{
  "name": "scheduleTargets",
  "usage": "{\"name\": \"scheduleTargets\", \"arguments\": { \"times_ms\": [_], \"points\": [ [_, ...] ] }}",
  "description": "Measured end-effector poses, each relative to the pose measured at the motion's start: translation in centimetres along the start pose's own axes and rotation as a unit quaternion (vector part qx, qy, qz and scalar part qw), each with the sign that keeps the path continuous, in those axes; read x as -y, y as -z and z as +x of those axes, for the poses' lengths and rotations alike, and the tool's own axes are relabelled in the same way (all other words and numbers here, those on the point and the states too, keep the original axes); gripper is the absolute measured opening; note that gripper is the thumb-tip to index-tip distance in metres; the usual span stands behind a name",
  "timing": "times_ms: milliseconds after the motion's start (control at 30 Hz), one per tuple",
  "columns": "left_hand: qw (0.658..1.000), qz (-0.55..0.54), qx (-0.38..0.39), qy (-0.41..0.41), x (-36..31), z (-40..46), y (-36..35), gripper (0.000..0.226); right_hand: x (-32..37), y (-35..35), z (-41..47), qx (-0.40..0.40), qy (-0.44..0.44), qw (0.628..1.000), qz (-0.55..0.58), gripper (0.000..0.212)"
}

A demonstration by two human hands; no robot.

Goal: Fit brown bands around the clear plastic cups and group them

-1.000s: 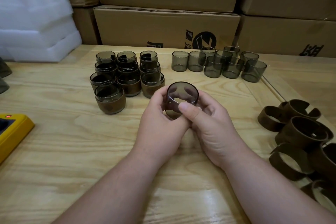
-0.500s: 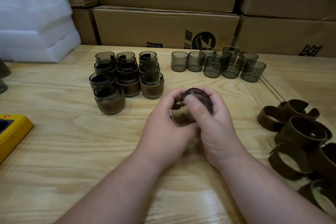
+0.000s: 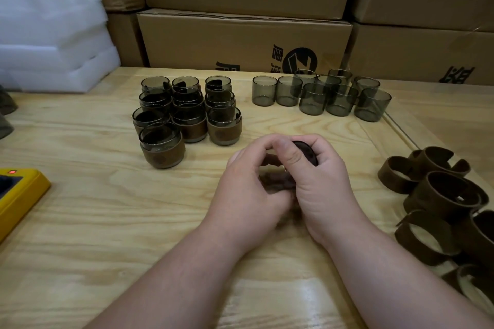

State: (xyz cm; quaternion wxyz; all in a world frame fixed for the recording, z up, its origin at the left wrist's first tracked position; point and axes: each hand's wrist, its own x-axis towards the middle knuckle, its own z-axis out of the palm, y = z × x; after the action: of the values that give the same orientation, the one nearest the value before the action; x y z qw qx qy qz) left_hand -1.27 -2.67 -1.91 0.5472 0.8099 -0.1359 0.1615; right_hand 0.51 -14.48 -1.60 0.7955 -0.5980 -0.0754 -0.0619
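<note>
Both hands closed in a shared grip on one smoky clear plastic cup [image 3: 304, 156], held low above the pale wooden counter [image 3: 80, 222], front centre. Left hand [image 3: 251, 187] curled round the cup's near left side, fingers bent over the top. Right hand [image 3: 318, 181] wrapped round the right side, thumb laid across the front. Cup tilted, mostly hidden; only a dark curved edge visible between the fingers. Something brown [image 3: 278, 181] visible between the palms; cannot tell whether a band or shadow.

Just beyond and left of the hands: cluster of banded cups [image 3: 187, 112], smoky plastic with brown leather-like bands around the lower walls, packed touching in rows, one [image 3: 161, 148] standing at the near left corner.

Further back, right of that cluster: group of bare smoky plastic cups [image 3: 320, 95], upright, close together, no bands.

At the right edge of the counter: heap of loose brown open-ended bands [image 3: 443, 195], overlapping, some standing on edge.

At the left edge: yellow device [image 3: 21, 195] with a small red light.

Back left: stack of white foam sheets [image 3: 50, 29]. Behind everything: wall of brown cardboard boxes [image 3: 240, 40] with black printed marks.
</note>
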Motion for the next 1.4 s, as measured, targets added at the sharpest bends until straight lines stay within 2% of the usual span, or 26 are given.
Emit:
{"name": "scheduleTargets", "arguments": {
  "times_ms": [100, 267, 367, 433, 500, 533, 600, 633, 700, 800, 967, 1067, 1200, 1400],
  "points": [
    [1.0, -0.012, -0.014, 0.006, -0.2, 0.0, 0.0, 0.058, 0.3, -0.2, 0.1, -0.031, -0.019, 0.999, -0.013, 0.048],
    [1.0, -0.015, -0.019, -0.006, -0.2, 0.0, -0.1, 0.063, 0.3, -0.4, 0.4, -0.068, -0.041, 0.997, 0.014, 0.041],
    [1.0, -0.008, -0.028, -0.006, -0.1, 0.0, -0.1, 0.065, 0.1, -0.1, 0.4, -0.088, -0.057, 0.994, 0.034, 0.045],
    [0.999, 0.005, -0.033, -0.005, 0.0, 0.0, -0.1, 0.068, 0.1, 0.0, 0.3, -0.085, -0.033, 0.996, 0.023, 0.042],
    [0.999, 0.019, -0.04, -0.006, 0.2, 0.1, -0.1, 0.069, 0.1, -0.1, 0.0, -0.052, 0.018, 0.998, 0.006, 0.028],
    [0.999, 0.023, -0.044, -0.004, 0.3, 0.1, -0.1, 0.068, 0.1, -0.2, -0.1, -0.04, 0.041, 0.998, -0.016, 0.029],
    [0.999, 0.02, -0.051, 0.004, 0.4, 0.1, 0.0, 0.066, -0.3, -0.3, -0.2, -0.025, 0.073, 0.993, -0.086, 0.049],
    [0.999, 0.017, -0.051, 0.006, 0.4, 0.0, 0.0, 0.066, -0.4, -0.4, -0.2, -0.025, 0.08, 0.991, -0.109, 0.053],
    [0.999, 0.01, -0.047, 0.007, 0.4, 0.0, 0.0, 0.068, -0.5, -0.4, -0.3, -0.033, 0.076, 0.991, -0.101, 0.043],
    [0.999, -0.001, -0.048, 0.003, 0.1, -0.1, 0.0, 0.073, -0.5, -0.1, 0.1, -0.087, 0.032, 0.993, -0.067, 0.024],
    [0.997, -0.002, -0.075, -0.003, 0.2, -0.2, 0.0, 0.083, -0.6, 0.0, 0.5, -0.127, 0.007, 0.989, -0.072, 0.034],
    [0.996, 0.011, -0.089, 0.0, 0.3, -0.1, 0.0, 0.091, -0.5, 0.0, 0.4, -0.09, 0.017, 0.995, -0.051, 0.023],
    [0.993, 0.012, -0.117, -0.001, 0.4, -0.1, 0.0, 0.084, -0.5, -0.3, -0.1, -0.025, 0.026, 0.998, -0.055, 0.05],
    [0.994, -0.006, -0.103, 0.021, 0.4, -0.1, 0.0, 0.08, 0.0, -0.2, -0.3, 0.01, 0.006, 1.0, -0.021, 0.042]
  ]
}}
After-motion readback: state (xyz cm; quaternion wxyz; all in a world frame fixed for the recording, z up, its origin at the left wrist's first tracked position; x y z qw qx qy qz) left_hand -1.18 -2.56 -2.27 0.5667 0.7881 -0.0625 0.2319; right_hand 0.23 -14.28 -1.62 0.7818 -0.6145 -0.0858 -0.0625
